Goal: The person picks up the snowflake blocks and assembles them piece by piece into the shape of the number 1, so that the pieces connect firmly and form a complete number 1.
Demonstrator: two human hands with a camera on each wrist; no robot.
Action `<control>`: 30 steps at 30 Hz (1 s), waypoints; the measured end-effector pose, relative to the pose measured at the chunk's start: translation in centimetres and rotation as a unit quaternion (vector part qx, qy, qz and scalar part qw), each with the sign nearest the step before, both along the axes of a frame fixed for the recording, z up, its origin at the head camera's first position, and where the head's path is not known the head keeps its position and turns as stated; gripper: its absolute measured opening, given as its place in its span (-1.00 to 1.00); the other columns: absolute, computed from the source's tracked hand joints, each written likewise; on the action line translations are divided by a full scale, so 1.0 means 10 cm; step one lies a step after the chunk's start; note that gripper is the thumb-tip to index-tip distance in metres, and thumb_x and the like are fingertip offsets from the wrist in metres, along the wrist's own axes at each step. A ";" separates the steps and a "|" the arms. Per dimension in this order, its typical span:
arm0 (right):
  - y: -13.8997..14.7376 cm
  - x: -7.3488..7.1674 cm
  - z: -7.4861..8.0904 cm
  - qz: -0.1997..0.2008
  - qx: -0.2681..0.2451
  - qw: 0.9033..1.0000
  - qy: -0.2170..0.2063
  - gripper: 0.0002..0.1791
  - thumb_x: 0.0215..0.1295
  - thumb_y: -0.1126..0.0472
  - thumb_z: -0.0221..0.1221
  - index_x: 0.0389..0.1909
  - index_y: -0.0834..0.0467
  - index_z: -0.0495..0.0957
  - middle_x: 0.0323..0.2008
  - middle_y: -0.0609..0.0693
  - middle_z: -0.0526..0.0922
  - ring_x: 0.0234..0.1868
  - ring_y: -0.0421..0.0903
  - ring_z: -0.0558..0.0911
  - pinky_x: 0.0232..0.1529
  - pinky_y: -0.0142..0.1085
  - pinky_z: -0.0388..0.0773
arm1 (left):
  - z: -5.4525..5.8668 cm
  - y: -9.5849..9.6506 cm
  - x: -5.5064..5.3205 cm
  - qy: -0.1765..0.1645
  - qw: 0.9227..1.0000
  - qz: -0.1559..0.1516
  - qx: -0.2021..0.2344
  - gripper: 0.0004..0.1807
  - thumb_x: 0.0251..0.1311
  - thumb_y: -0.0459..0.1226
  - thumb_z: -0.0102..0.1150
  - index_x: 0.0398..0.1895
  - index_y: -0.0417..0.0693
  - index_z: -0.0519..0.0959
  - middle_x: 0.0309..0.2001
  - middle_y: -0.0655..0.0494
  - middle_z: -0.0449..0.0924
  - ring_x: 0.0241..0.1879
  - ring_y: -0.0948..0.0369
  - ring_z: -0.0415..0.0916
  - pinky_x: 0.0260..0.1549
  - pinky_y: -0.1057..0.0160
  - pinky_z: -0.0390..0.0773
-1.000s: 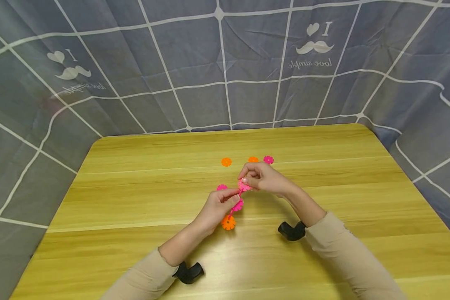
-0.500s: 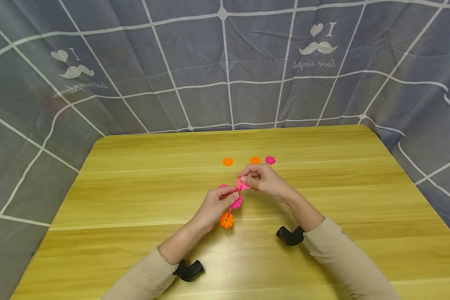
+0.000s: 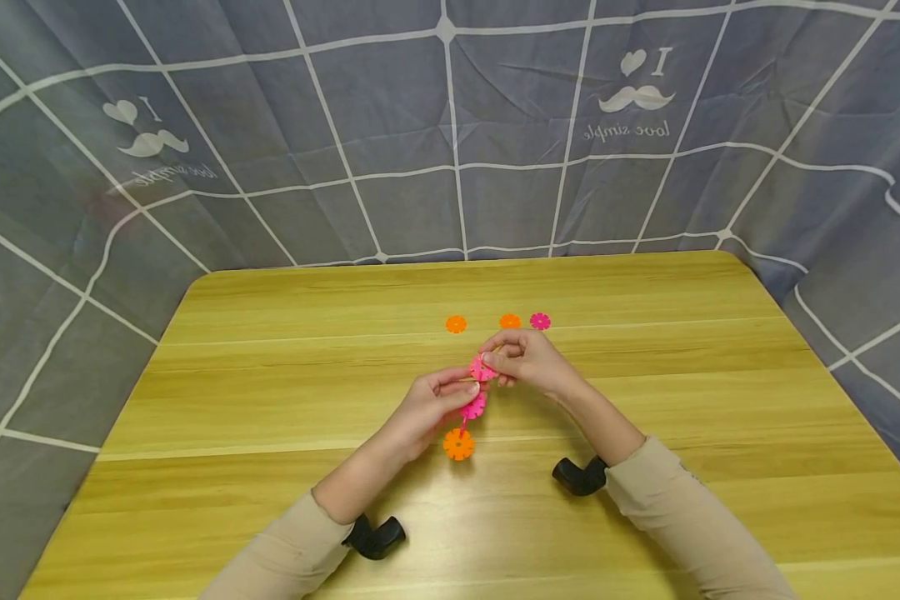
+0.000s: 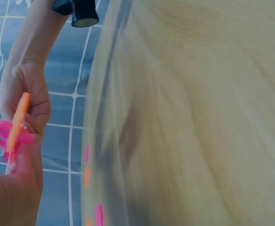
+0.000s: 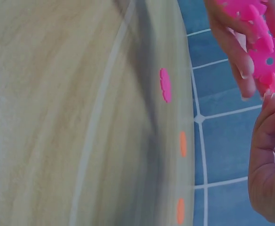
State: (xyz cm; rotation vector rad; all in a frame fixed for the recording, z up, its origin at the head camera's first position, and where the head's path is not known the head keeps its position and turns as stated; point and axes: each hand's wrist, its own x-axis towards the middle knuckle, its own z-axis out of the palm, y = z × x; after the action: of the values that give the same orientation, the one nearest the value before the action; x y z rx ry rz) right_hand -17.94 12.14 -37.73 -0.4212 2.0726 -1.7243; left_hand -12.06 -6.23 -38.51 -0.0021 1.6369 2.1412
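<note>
Between my two hands, above the table, is a chain of notched plastic discs. At its lower end hangs an orange disc (image 3: 458, 445). A pink disc (image 3: 474, 407) is linked above it, and my left hand (image 3: 423, 412) pinches the chain there between thumb and fingers. My right hand (image 3: 534, 364) pinches a lighter pink disc (image 3: 482, 368) at the upper end. In the right wrist view, a pink disc with a round centre hole (image 5: 269, 61) sits between the hands, joined edge-on to its neighbours. Fingers cover part of the joints.
Farther back on the wood-grain table (image 3: 270, 375) lie two orange discs (image 3: 456, 324) and a pink disc (image 3: 540, 321). Another pink disc (image 5: 165, 85) lies flat in the right wrist view. Black wrist mounts (image 3: 581, 476) hang under both forearms. A grey checked curtain (image 3: 390, 208) encloses the table.
The chain has tilted slightly and the orange disc has swung a little. A pink disc on the table, seen beyond the left hand before, is now hidden. Both hands keep their pinch.
</note>
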 end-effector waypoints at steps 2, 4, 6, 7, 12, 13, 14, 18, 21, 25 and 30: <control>-0.01 0.01 -0.01 -0.005 -0.004 1.000 -0.004 -0.80 0.26 0.38 0.14 -0.18 0.46 0.48 -0.62 -0.01 0.57 -0.62 -0.12 0.53 -0.56 -0.40 0.51 | 0.02 0.00 -0.01 -0.010 1.000 0.002 0.015 -0.56 0.26 -0.45 0.01 0.18 -0.49 0.31 -0.09 -0.16 0.60 -0.24 0.28 0.59 -0.19 0.37 0.58; -0.02 0.02 -0.01 -0.007 -0.010 1.000 -0.006 -0.80 0.26 0.38 0.14 -0.18 0.46 0.48 -0.62 -0.02 0.58 -0.61 -0.12 0.54 -0.56 -0.41 0.51 | 0.03 0.00 -0.02 -0.016 1.000 0.006 0.025 -0.58 0.28 -0.42 0.00 0.16 -0.51 0.31 -0.13 -0.12 0.61 -0.23 0.26 0.59 -0.22 0.39 0.58; -0.03 0.03 -0.02 -0.008 -0.016 1.000 -0.008 -0.80 0.26 0.39 0.13 -0.17 0.47 0.48 -0.62 -0.02 0.59 -0.62 -0.13 0.55 -0.56 -0.43 0.51 | 0.04 0.01 -0.03 -0.022 0.999 0.011 0.032 -0.59 0.31 -0.39 -0.01 0.13 -0.53 0.32 -0.18 -0.07 0.61 -0.24 0.27 0.59 -0.23 0.40 0.58; -0.03 0.03 -0.02 -0.007 -0.018 1.000 -0.007 -0.79 0.26 0.39 0.13 -0.16 0.47 0.48 -0.62 -0.01 0.59 -0.62 -0.13 0.55 -0.56 -0.43 0.52 | 0.04 0.01 -0.03 -0.026 0.999 0.015 0.033 -0.60 0.32 -0.37 -0.02 0.12 -0.54 0.33 -0.21 -0.03 0.62 -0.25 0.27 0.60 -0.24 0.41 0.58; -0.05 0.04 -0.02 0.002 -0.018 1.000 -0.005 -0.77 0.26 0.39 0.13 -0.13 0.47 0.49 -0.60 0.03 0.60 -0.60 -0.12 0.56 -0.53 -0.40 0.54 | 0.03 0.02 -0.04 -0.042 0.998 0.038 0.017 -0.65 0.33 -0.37 -0.02 0.06 -0.51 0.39 -0.33 0.07 0.62 -0.33 0.29 0.60 -0.35 0.45 0.59; -0.05 0.04 -0.02 0.006 -0.017 1.000 -0.005 -0.77 0.26 0.39 0.13 -0.12 0.47 0.49 -0.59 0.07 0.61 -0.59 -0.10 0.56 -0.53 -0.39 0.55 | 0.03 0.03 -0.04 -0.045 0.998 0.043 0.012 -0.67 0.33 -0.38 -0.02 0.04 -0.50 0.40 -0.34 0.07 0.62 -0.34 0.29 0.60 -0.38 0.45 0.59; -0.06 0.04 -0.02 0.008 -0.016 1.000 -0.006 -0.77 0.26 0.39 0.13 -0.12 0.46 0.49 -0.58 0.09 0.61 -0.59 -0.09 0.56 -0.52 -0.38 0.56 | 0.02 0.03 -0.04 -0.044 0.998 0.047 0.006 -0.68 0.33 -0.38 -0.02 0.02 -0.50 0.41 -0.34 0.06 0.62 -0.34 0.28 0.60 -0.40 0.45 0.59; -0.07 0.03 -0.04 0.018 -0.014 1.000 -0.011 -0.76 0.26 0.40 0.13 -0.11 0.46 0.50 -0.56 0.11 0.62 -0.58 -0.06 0.57 -0.50 -0.35 0.58 | 0.00 0.01 -0.04 -0.042 0.997 0.056 -0.012 -0.71 0.32 -0.38 0.00 -0.03 -0.48 0.45 -0.32 -0.01 0.62 -0.35 0.25 0.60 -0.43 0.42 0.60; -0.08 0.02 -0.04 0.023 -0.016 0.999 -0.020 -0.76 0.26 0.39 0.13 -0.10 0.47 0.49 -0.55 0.04 0.63 -0.57 -0.07 0.58 -0.48 -0.36 0.58 | 0.00 -0.01 -0.05 -0.038 0.997 0.055 -0.026 -0.71 0.31 -0.37 0.01 -0.04 -0.48 0.46 -0.30 -0.06 0.62 -0.35 0.24 0.59 -0.41 0.40 0.60; -0.09 0.02 -0.03 0.022 -0.020 0.999 -0.033 -0.75 0.26 0.38 0.14 -0.10 0.46 0.49 -0.54 0.02 0.63 -0.55 -0.07 0.58 -0.46 -0.37 0.58 | -0.01 -0.03 -0.06 -0.033 0.997 0.055 -0.040 -0.70 0.30 -0.38 0.02 -0.03 -0.50 0.46 -0.29 -0.09 0.63 -0.36 0.23 0.58 -0.40 0.39 0.60; -0.10 0.00 -0.05 0.016 -0.020 0.998 -0.049 -0.75 0.25 0.37 0.16 -0.10 0.43 0.50 -0.53 0.04 0.61 -0.52 -0.05 0.57 -0.43 -0.36 0.58 | -0.03 -0.06 -0.07 -0.027 0.996 0.062 -0.051 -0.71 0.30 -0.38 0.03 -0.05 -0.50 0.48 -0.33 -0.08 0.63 -0.39 0.23 0.58 -0.43 0.40 0.59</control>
State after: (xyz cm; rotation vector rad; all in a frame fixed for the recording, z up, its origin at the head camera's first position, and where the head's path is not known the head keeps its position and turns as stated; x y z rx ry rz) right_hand -17.90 11.12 -38.22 -0.3718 1.9543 -1.7349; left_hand -12.78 -6.80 -38.85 -0.1949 1.7538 2.1264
